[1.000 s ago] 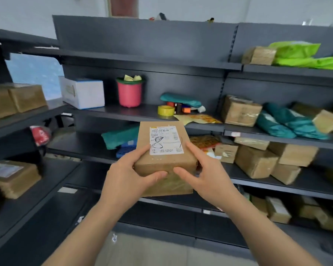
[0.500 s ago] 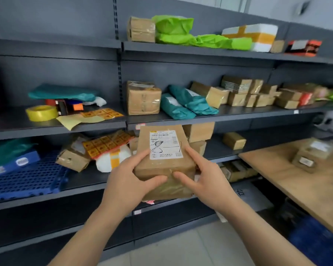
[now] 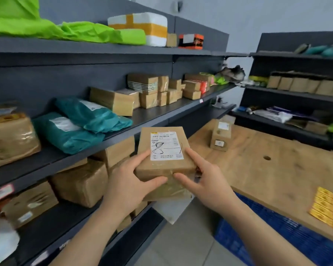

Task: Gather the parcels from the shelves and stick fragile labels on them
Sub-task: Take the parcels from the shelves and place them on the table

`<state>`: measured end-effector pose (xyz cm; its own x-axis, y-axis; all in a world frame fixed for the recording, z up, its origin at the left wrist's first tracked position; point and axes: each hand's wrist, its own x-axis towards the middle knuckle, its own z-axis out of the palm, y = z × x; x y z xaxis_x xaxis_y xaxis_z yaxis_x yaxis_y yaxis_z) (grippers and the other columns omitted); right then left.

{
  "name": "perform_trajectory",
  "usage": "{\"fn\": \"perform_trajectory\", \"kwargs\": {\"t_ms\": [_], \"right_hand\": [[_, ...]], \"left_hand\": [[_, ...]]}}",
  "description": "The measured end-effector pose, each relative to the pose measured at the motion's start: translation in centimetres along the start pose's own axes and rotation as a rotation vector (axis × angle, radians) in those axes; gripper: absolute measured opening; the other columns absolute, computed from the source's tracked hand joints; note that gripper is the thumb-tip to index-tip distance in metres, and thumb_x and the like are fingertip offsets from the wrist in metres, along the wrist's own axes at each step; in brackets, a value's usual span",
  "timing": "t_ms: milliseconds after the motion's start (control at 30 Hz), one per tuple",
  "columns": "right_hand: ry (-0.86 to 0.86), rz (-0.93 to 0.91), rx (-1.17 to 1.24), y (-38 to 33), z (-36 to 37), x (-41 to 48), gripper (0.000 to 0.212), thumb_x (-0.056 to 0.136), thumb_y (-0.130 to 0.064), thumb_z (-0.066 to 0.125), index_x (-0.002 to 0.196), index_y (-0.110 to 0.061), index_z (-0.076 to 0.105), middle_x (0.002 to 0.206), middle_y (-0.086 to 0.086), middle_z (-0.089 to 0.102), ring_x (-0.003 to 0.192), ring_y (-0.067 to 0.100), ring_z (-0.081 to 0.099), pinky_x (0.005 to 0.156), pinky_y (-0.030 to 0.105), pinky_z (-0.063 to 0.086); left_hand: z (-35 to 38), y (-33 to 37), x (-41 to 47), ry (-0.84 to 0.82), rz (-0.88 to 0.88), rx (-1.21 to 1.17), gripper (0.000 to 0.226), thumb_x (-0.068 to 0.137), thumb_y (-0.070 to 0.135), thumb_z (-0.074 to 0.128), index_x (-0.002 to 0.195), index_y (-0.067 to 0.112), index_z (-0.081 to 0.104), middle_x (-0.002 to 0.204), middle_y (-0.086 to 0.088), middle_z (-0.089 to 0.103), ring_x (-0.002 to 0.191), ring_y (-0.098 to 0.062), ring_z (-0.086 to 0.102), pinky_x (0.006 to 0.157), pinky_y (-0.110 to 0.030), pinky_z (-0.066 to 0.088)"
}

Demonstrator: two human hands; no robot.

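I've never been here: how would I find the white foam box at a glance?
Look at the dark grey shelving unit on the left and follow its top shelf. Just right of the bright green plastic bags sits the white foam box. It is the only white block there, crossed by broad yellow-orange tape bands.

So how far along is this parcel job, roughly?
Early, it seems. Done: one box stands on the wooden table. In hand: the left hand and right hand grip a brown parcel, held clear of the shelves. Left: many parcels sit on the shelves, and the yellow label sheet lies on the table, with no fragile sticker visible on either box.
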<state>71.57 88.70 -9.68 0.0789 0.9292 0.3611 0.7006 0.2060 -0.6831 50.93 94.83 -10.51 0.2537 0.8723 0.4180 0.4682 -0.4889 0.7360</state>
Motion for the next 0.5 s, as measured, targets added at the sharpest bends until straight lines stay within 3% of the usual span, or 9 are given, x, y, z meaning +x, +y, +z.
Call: {"fn": "perform_trajectory", "kwargs": {"t_ms": [133,233,300,400,500], "right_hand": [[0.072,0.095,-0.053,3.9,-2.0,1.3,0.079,0.077,-0.06,0.062,0.144,-0.046,0.02,0.105,-0.048,0.043,0.102,-0.01,0.054,0.081,0.012,0.049],[0.11,0.176,-0.094,7.1,-3.8,2.2,0.083,0.077,-0.062,0.061,0.145,-0.044,0.019,0.115,-0.034,0.048,0.101,-0.005,0.055,0.082,0.016,0.049],[0.144,0.216,-0.113,9.6,-5.1,2.9,0.082,0.078,-0.06,0.062,0.146,-0.041,0.021,0.119,-0.026,0.052,0.103,-0.003,0.054,0.085,0.018,0.049],[0.183,0.252,-0.145,13.5,-7.6,4.2,0.081,0.077,-0.062,0.061,0.145,-0.04,0.024,0.121,-0.023,0.054,0.104,-0.001,0.055,0.087,0.023,0.05],[0.208,0.259,-0.197,17.4,-10.4,5.9,0.08,0.076,-0.064,0.059,0.145,-0.04,0.025,0.121,-0.023,0.056,0.102,0.001,0.057,0.085,0.025,0.052]], "left_hand": [[4.9,0.0,4.5,-0.128,0.015,-0.073,0.08,0.056,0.06,0.078,0.129,0.051,0.045,0.112,0.031,0.054,0.098,0.022,0.044,0.067,-0.004,0.041],[8.9,0.2,7.3,-0.204,0.05,-0.101,0.079,0.057,0.059,0.077,0.129,0.05,0.046,0.114,0.031,0.054,0.099,0.019,0.046,0.071,-0.004,0.041],[11.9,0.5,9.2,-0.256,0.056,-0.128,0.08,0.057,0.06,0.077,0.13,0.049,0.045,0.116,0.029,0.055,0.102,0.009,0.051,0.079,-0.013,0.047],[16.5,1.5,12.3,-0.317,0.065,-0.162,0.081,0.057,0.059,0.078,0.13,0.047,0.047,0.119,0.025,0.057,0.107,0.001,0.054,0.086,-0.026,0.052],[21.1,2.8,15.3,-0.355,0.082,-0.187,0.078,0.057,0.056,0.079,0.129,0.045,0.049,0.118,0.026,0.057,0.107,0.001,0.053,0.087,-0.025,0.051]]}}
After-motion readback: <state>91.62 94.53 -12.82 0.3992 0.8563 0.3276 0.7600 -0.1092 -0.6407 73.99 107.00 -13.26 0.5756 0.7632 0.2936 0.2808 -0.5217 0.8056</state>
